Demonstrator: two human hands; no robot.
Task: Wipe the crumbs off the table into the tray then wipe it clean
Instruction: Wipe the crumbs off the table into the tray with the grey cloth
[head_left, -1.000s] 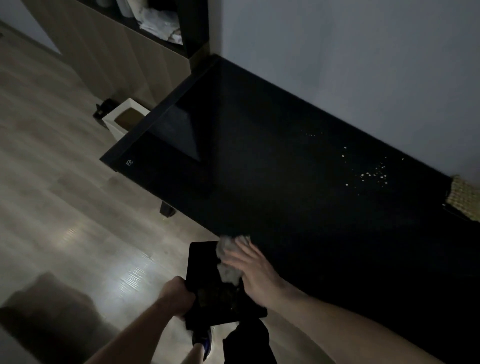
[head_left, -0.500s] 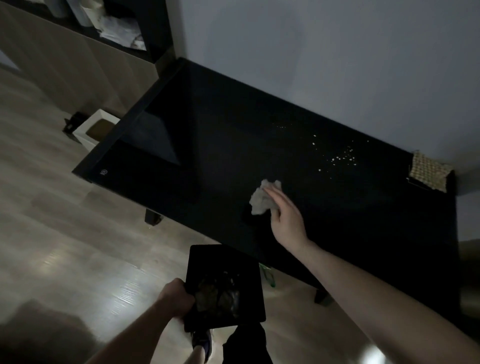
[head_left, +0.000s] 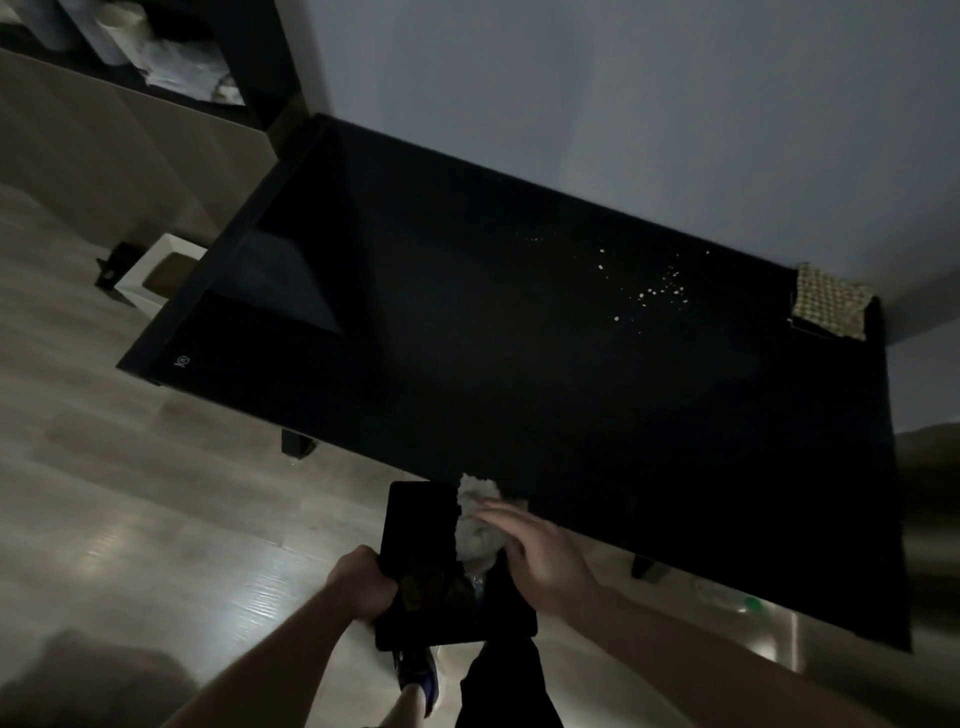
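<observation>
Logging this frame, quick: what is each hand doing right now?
Left hand: closed, gripping the dark tray by its edge.
Right hand: open, straight fingers pressing the crumpled cloth.

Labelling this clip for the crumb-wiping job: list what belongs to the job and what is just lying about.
Job:
table
crumbs
tray, gripped by the left hand
cloth, under the right hand

Lying about:
woven mat at the table's far right corner
white box on the floor
shelf clutter
</observation>
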